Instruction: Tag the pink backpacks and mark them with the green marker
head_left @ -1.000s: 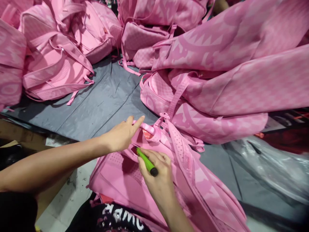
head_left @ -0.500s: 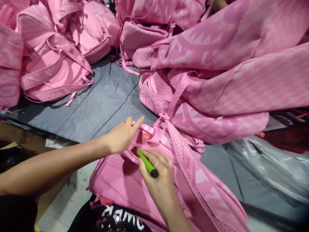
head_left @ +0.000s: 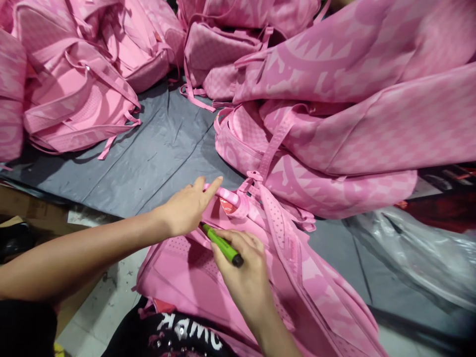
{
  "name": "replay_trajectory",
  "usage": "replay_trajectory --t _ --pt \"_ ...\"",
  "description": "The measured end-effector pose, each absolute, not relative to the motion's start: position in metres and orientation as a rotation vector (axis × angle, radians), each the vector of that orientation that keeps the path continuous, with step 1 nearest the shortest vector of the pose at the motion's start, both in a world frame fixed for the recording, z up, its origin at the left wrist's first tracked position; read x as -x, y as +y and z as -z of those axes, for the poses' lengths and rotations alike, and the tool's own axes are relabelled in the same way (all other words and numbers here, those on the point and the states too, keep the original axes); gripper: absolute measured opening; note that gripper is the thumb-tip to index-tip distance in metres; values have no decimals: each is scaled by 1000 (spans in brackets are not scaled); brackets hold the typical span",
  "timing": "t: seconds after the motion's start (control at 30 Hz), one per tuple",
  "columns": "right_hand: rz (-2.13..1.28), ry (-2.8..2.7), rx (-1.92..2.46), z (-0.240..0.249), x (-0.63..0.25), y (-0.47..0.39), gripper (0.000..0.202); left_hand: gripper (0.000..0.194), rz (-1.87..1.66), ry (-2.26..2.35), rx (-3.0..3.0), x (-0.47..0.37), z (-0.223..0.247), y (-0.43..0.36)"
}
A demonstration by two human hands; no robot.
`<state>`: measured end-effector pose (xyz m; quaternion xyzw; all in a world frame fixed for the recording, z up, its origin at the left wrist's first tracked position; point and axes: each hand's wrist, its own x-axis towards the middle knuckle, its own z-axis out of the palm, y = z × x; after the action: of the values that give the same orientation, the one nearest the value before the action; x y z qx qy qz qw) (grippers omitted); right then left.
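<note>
A pink backpack (head_left: pixel 178 287) with perforated padding and straps leans at the near table edge, back panel toward me. My left hand (head_left: pixel 189 208) grips its top beside the carry handle (head_left: pixel 226 196), thumb stretched along it; its other fingertips are hidden. Closed around a green marker (head_left: pixel 223 245) with a black end, my right hand (head_left: pixel 243 270) rests against the panel just below the handle. The marker's tip reaches into a fold or opening under my left hand, so the tip itself is hard to see. A red tag (head_left: pixel 227 206) shows beneath the handle.
More pink backpacks lie piled at the back left (head_left: pixel 82 99) and in a large stack (head_left: pixel 327 124) at the right. Dark grey sheeting (head_left: pixel 159 134) covers the table. Clear plastic (head_left: pixel 405 253) lies at the right, and a cardboard box (head_left: pixel 33 213) stands below at the left.
The green marker has tilted flatter, and its tip has shifted left and slightly up toward my left hand. My left hand keeps its place on the backpack. The camera view has shifted slightly.
</note>
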<state>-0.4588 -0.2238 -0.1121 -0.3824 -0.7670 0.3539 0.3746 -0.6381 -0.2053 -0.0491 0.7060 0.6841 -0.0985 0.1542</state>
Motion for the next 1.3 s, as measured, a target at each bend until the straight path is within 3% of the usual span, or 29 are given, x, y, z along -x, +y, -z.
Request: replay_trajectory --t 0.67,1.3 --pt "-1087 -1981 944 112 457 -217 21 98 328 1977 -1990 636 47 -203" --pt "-897 -1992 964 109 454 -218 18 97 329 1992 -1995 637 51 -202"
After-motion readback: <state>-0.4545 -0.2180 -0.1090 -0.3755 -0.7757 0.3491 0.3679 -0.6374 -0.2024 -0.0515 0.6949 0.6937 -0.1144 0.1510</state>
